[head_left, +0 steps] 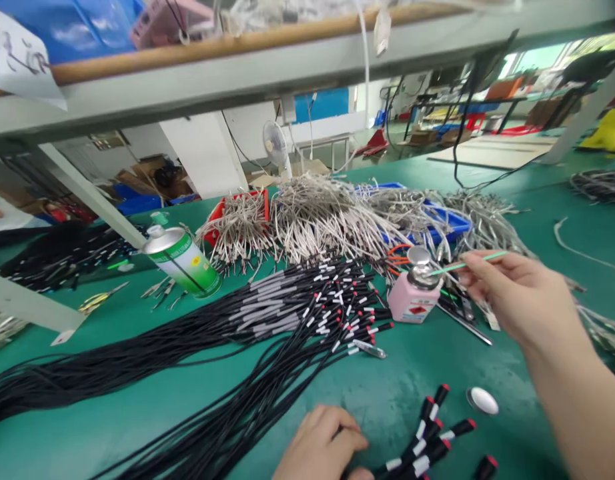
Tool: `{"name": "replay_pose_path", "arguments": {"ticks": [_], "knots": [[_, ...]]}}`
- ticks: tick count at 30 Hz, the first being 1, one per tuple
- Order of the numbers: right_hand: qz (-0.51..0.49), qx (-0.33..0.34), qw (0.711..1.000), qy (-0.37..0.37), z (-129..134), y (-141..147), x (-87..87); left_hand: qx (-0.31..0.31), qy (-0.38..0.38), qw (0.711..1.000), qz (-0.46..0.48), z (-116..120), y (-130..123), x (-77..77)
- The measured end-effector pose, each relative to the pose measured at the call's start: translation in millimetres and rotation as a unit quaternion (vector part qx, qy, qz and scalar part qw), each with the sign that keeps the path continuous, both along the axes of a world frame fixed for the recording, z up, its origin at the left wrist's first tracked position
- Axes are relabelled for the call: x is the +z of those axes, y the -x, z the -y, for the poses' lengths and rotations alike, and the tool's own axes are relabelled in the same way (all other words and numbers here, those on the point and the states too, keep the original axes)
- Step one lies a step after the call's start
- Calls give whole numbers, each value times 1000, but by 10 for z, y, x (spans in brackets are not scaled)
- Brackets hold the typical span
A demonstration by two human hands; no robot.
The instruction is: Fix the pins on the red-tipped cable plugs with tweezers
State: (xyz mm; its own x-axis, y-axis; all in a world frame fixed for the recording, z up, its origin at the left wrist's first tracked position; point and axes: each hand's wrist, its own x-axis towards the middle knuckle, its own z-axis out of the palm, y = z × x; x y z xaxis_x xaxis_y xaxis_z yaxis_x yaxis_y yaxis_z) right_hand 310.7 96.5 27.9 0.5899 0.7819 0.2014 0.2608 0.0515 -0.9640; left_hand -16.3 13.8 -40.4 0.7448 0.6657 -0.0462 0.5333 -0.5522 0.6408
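Observation:
My right hand (pixel 522 300) pinches a thin pale-green stick (pixel 467 264). The stick's far end meets the open mouth of a pink dispenser bottle (pixel 413 299), whose metal lid (pixel 418 255) is flipped up. At the bottom edge my left hand (pixel 321 443) is low over the table with its fingers curled. What it grips is hidden, though something dark shows under the fingers. Just right of it lie several short black connectors (pixel 427 440) with red tips and white labels. A small round silvery dish (pixel 482 401) sits beyond them.
Long black cables (pixel 177 347) with grey sleeves and labelled ends stretch across the green table. Whitish cables (pixel 327 213) pile up behind, near a red bin (pixel 217 217) and a blue tray (pixel 452 225). A green-white can (pixel 183 261) and yellow-handled scissors (pixel 98 300) stand left. A shelf (pixel 287 57) crosses overhead.

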Motion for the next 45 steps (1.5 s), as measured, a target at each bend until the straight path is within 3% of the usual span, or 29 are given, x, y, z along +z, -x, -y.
{"name": "replay_pose_path", "arguments": {"ticks": [3, 5, 13, 21, 30, 37, 41, 45], "knots": [[-8, -14, 999, -35, -5, 22, -38, 32, 49, 998, 13, 33, -21, 260], [-15, -11, 998, -57, -18, 29, -69, 49, 66, 996, 22, 58, -35, 340], [-50, 26, 990, -129, -60, 3, -85, 72, 50, 995, 52, 43, -35, 291], [-14, 54, 986, -157, -14, 37, -94, 23, 106, 993, 37, 72, -153, 350], [-11, 59, 987, -150, -36, 21, -92, 113, 136, 983, 51, 135, -320, 489], [-7, 67, 985, -159, -41, 12, -123, 95, 135, 986, 16, 145, -521, 409], [0, 70, 983, -167, -31, 3, -120, 141, 189, 970, 66, 93, -567, 437], [11, 72, 984, -162, -18, 1, -123, 181, 290, 931, 130, 21, -479, 520]]}}
